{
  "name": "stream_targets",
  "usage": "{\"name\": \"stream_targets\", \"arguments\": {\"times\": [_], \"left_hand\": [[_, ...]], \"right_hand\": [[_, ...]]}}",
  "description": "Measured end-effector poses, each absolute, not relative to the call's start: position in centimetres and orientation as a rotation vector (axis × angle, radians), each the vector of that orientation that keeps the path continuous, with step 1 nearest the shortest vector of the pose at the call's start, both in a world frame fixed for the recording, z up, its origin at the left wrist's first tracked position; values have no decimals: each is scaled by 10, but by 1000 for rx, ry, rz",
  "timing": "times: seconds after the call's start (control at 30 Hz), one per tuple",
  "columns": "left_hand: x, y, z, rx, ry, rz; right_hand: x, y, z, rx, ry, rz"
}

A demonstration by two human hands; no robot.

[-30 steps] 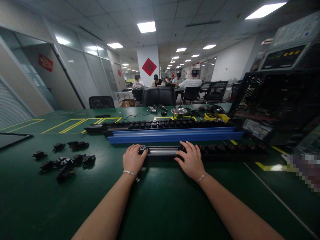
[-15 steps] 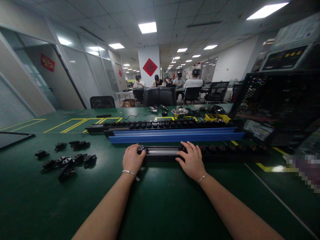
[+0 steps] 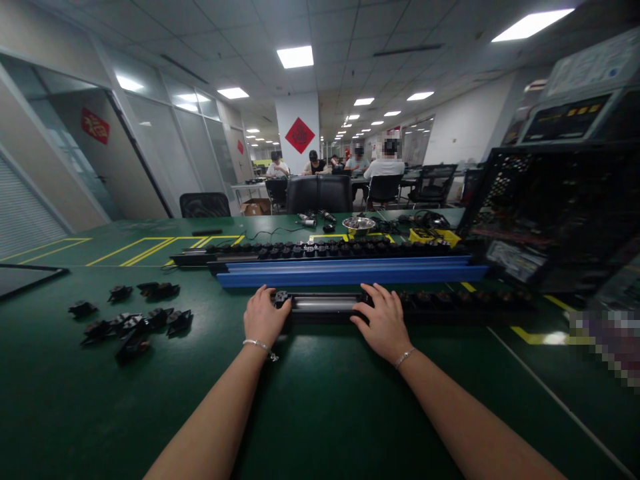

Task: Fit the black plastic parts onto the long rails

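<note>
A long black rail point(image 3: 323, 304) with a shiny metal channel lies crosswise in front of me. At its left end, my left hand point(image 3: 263, 315) is closed with thumb and fingers around a small black part point(image 3: 282, 297). Farther right, my right hand point(image 3: 384, 321) is curled over the rail, thumb on the near side and fingers on the far side; a dark piece shows between them, partly hidden. A row of black parts point(image 3: 450, 300) sits along the rail to the right of that hand. Bare channel shows between my hands.
Several loose black parts point(image 3: 135, 323) lie on the green table point(image 3: 320, 413) at left. Beyond the rail are a blue bar point(image 3: 350, 272), more rails with black parts point(image 3: 320, 248), a metal bowl point(image 3: 359, 225) and a yellow tray point(image 3: 434, 237). An open computer case point(image 3: 530, 213) stands at right.
My left hand and the black part in it have shifted very slightly left along the rail. My right hand stays in the same place on the rail.
</note>
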State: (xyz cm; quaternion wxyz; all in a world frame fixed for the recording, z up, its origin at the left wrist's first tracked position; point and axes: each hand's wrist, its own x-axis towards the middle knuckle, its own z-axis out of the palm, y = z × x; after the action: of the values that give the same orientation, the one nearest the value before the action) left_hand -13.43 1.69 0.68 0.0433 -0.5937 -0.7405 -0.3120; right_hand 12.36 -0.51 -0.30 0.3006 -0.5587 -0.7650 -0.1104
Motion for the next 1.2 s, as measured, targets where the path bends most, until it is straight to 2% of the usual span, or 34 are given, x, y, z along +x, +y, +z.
{"name": "stream_targets", "arguments": {"times": [1.2], "left_hand": [[-144, 22, 5, -1817, -2221, -1216]], "right_hand": [[124, -6, -1, -1496, -2026, -280]]}}
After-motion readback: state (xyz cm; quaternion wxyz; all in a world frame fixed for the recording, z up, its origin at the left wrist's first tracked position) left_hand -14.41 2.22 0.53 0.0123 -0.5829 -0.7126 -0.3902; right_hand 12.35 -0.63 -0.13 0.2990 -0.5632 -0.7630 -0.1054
